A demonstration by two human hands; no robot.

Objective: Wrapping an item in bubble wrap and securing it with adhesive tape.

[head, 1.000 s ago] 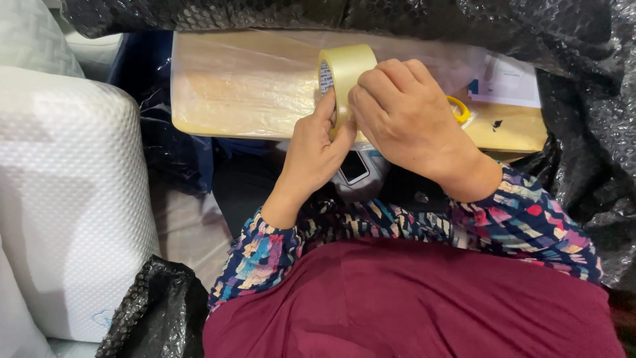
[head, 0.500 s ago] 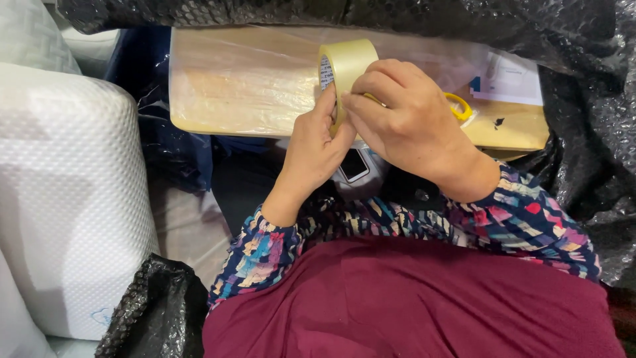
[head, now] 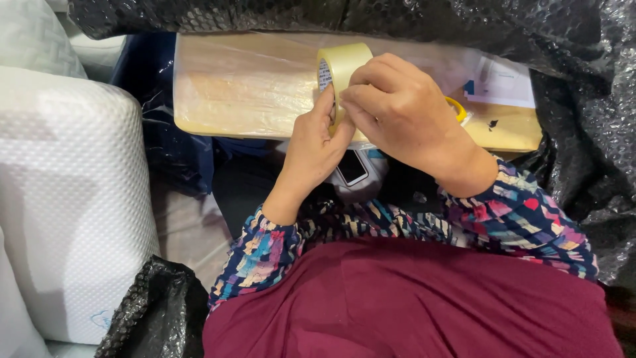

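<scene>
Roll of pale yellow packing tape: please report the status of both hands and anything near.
Both hands, left and right, grip the roll of pale yellow packing tape. Roll upright, above plastic-wrapped flat tan board. Black bubble wrap around; nothing blocking.

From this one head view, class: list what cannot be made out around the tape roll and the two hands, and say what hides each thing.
- Tape roll: its right side and loose end, covered by the right hand.
- Left hand: its fingertips, hidden behind the roll.
- Yellow ring-shaped object: mostly behind the right hand; kind unclear.
- Phone: partly under both wrists.
- Wrapped board: top edge under black bubble wrap.
</scene>
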